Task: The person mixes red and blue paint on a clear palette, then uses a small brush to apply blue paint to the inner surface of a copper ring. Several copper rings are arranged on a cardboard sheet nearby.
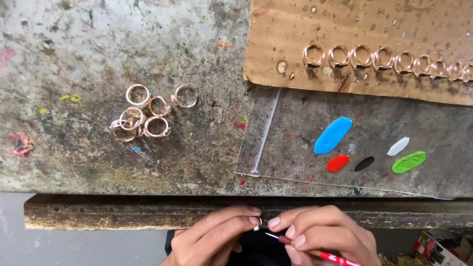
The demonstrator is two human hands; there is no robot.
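My left hand (212, 239) pinches a small metal ring (257, 224) between thumb and forefinger, just below the table's front edge. My right hand (325, 236) holds a thin red-handled brush (315, 252), its fine tip pointing left toward the ring. A loose pile of several rose-gold rings (145, 116) lies on the stained worktop at the left. On a clear plastic sheet (261, 143) sit blobs of blue paint (333, 135), red paint (337, 163), black paint (364, 163), white paint (398, 146) and green paint (408, 162).
A brown cardboard piece (295, 29) at the top right carries a row of several rings (384, 61) stuck upright. A worn wooden rail (98, 213) runs along the table's front edge. Printed packaging (436, 249) shows at the bottom right.
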